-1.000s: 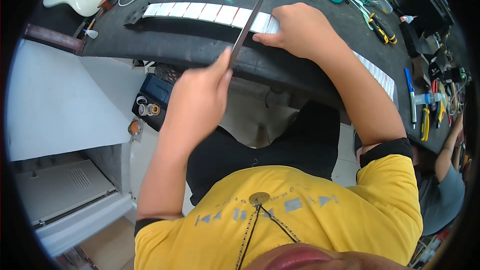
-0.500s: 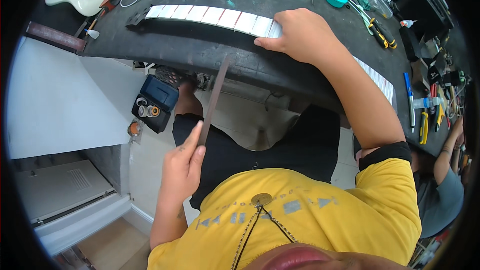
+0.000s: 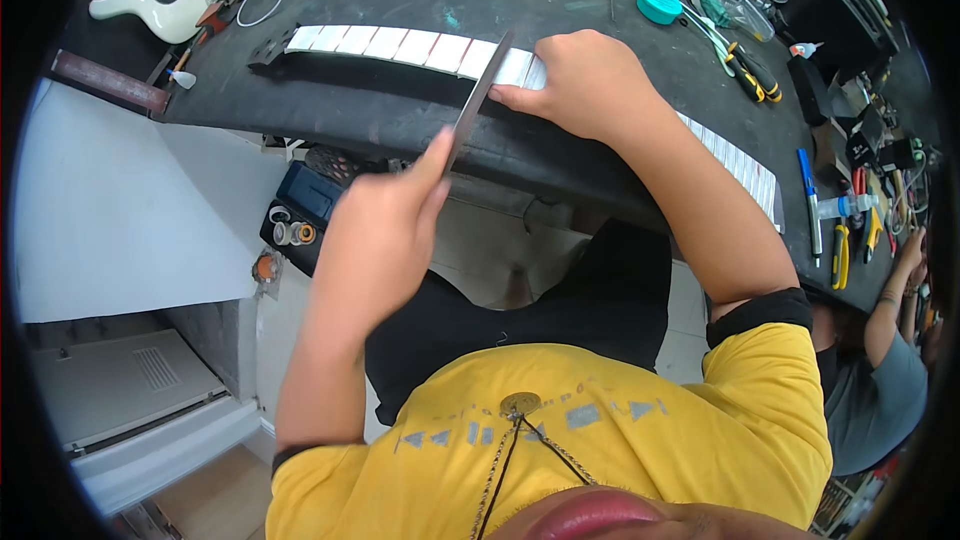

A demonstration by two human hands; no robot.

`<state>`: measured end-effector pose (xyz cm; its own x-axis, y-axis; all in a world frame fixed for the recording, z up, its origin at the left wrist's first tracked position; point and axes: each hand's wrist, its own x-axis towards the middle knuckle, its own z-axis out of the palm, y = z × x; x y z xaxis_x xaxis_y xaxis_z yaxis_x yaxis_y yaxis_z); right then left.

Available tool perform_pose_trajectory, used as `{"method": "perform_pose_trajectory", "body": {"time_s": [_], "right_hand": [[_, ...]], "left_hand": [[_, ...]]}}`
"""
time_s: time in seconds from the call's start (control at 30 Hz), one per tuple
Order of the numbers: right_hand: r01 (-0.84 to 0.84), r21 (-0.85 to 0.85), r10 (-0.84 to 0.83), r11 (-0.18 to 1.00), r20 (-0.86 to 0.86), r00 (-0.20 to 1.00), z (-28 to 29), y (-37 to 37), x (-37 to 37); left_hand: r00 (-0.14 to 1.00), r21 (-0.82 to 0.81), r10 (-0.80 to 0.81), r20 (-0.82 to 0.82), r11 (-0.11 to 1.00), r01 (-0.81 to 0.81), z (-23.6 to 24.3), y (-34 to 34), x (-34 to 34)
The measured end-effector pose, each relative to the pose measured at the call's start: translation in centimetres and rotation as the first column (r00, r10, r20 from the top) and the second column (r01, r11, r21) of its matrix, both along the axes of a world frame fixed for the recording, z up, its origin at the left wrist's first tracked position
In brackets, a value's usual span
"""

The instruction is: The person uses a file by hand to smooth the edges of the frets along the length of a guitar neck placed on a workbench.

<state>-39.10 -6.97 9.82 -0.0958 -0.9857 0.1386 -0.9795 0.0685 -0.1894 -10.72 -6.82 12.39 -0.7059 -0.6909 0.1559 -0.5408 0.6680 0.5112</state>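
The left hand (image 3: 382, 240) has its grip closed around a flat, dark-grey metal file (image 3: 482, 95), which crosses over a long, narrow neck with white strips (image 3: 375, 43) on the black bench (image 3: 330, 100). The right hand (image 3: 592, 85) is grasping this neck. If the file slides sideways, I think it could scratch the neck or hit the nearby right thumb. The left hand is blurred, its fingers hide the file's lower end, and whether file and neck touch, I cannot tell.

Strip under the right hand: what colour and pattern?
Strip: white, crossed by thin lines, some reddish; best in head view.
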Motion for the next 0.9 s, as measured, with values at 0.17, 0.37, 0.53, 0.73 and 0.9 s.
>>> {"method": "perform_pose_trajectory", "body": {"time_s": [0.17, 0.37, 0.53, 0.73, 0.9], "right_hand": [[-0.022, 0.014, 0.021, 1.000, 0.055, 0.998, 1.0, 0.0, 0.6], [0.014, 0.033, -0.015, 0.999, 0.033, 0.999, -0.1, 0.2, -0.6], [0.016, 0.105, -0.020, 0.994, 0.041, 0.999, 1.9, 0.2, 0.1], [-0.021, 0.133, 0.020, 0.991, 0.006, 1.000, 3.1, 0.7, -0.4], [-0.014, -0.050, 0.012, 0.999, -0.034, 0.999, 0.7, 1.1, 0.8]], "left_hand": [[0.997, -0.106, -0.017, 0.075, 0.994, 0.025, -0.5, -6.6, -6.8], [0.995, 0.035, 0.033, 0.094, 0.999, -0.037, -0.8, 2.7, 3.0], [0.984, 0.417, 0.147, -0.102, 0.904, -0.092, -0.1, 7.0, 9.5], [0.935, 0.320, 0.304, -0.182, 0.918, -0.236, -0.8, 6.3, 7.8], [0.995, -0.197, 0.096, -0.005, 0.976, -0.095, -1.1, 5.6, 5.4]]}}
